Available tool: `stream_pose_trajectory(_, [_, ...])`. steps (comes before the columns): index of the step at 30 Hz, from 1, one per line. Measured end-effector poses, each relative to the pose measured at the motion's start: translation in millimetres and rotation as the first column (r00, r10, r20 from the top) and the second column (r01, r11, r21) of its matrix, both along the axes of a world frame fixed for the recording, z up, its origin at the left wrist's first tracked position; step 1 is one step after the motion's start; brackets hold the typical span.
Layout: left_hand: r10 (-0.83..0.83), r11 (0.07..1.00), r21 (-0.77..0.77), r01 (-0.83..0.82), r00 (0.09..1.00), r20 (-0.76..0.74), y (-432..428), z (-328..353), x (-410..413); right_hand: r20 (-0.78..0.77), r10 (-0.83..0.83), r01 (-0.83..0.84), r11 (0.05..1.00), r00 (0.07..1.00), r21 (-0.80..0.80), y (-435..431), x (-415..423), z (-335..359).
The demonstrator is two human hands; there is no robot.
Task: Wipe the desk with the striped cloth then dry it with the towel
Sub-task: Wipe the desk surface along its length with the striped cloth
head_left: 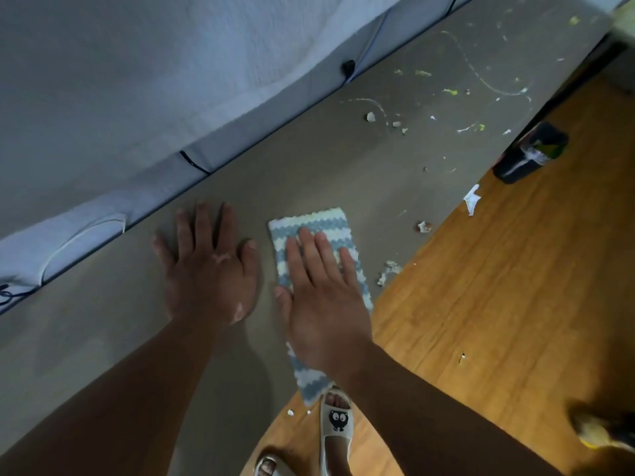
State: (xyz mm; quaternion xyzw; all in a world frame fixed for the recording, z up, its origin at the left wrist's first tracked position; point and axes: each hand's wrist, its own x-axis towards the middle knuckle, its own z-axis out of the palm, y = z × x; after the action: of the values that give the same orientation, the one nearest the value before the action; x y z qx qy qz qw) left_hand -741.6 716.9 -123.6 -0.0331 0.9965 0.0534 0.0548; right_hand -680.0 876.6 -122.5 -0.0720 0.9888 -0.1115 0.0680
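Observation:
The striped cloth (321,223), blue and white with a zigzag pattern, lies flat on the grey desk (309,166), its near end hanging over the desk's front edge. My right hand (321,297) presses flat on the cloth with straight fingers. To the left of the cloth, my left hand (208,266) rests flat on the bare desk, fingers spread. White smears and scraps of dirt (457,94) cover the far right part of the desk. No towel is in view.
A grey wall (137,80) with cables (192,163) runs along the desk's back edge. Below the desk's front edge lies a wooden floor (515,286) with a dark bin (529,152), paper scraps (471,201) and my slippered feet (335,427).

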Motion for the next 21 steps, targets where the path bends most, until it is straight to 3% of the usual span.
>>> stream_pose_trajectory(4, [-0.010, 1.000, 0.004, 0.010, 1.000, -0.022, -1.1, -3.2, 1.2, -0.047, 0.062, -0.061, 0.998, 0.997, 0.023, 32.0, 1.6, -4.9])
stream_pose_trajectory(21, [-0.001, 0.999, -0.032, 0.000, 1.000, -0.020, 0.2, -1.9, 0.0, -0.114, -0.129, 0.136, 0.989, 0.985, 0.051, 198.7, -132.7, -13.7])
